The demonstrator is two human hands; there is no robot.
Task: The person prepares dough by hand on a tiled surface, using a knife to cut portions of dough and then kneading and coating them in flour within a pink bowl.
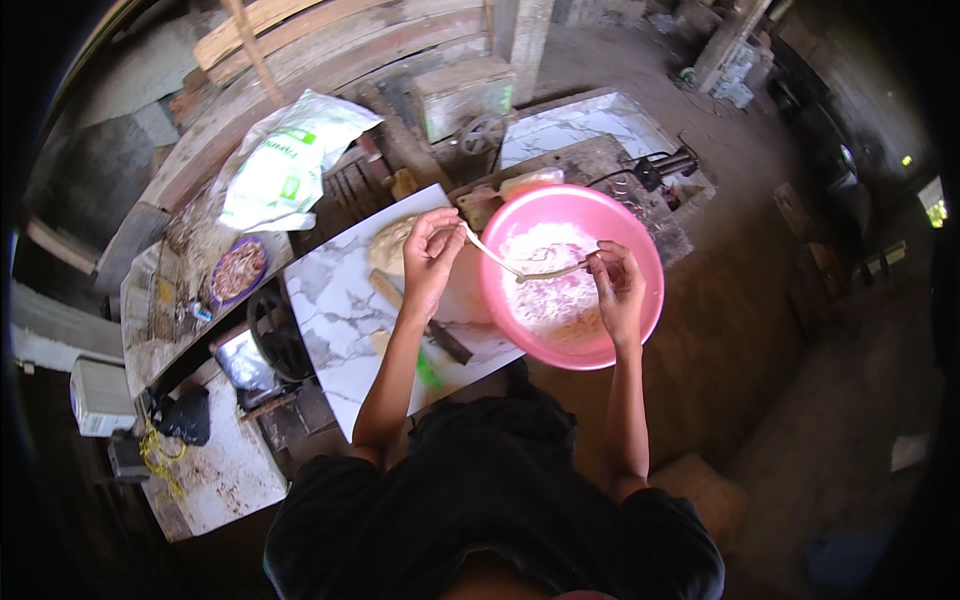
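I am looking down from the head camera, and both hands are making a small pinching grip. My left hand (434, 255) is squeezing one end of a thin, pale dough strip (552, 273) between thumb and fingertips, and its other fingers are curling loosely. My right hand (618, 285) is pinching the strip near its other end, with thumb and finger pressed close. The strip is hanging between the two hands and sagging in the middle, over a big pink basin (652, 235). I am not able to tell if its low part is touching the white powder (550, 300) that is lying inside the basin.

The basin is sitting by the right edge of a counter (330, 325) with a white and grey stone pattern; I cannot see what is holding the basin up. On the counter, a lump of dough (393, 247) is resting just beyond my left hand, partly hiding behind it. A dark, flat bar (450, 343) is lying nearer to me, and a blurry green thing (428, 372) is sitting close by.

Farther out to the left, a white sack with green marks (298, 160) is lying near a purple bowl (264, 262). The bowl is holding small, reddish bits. A dark wheel (268, 330) is standing beside the counter.
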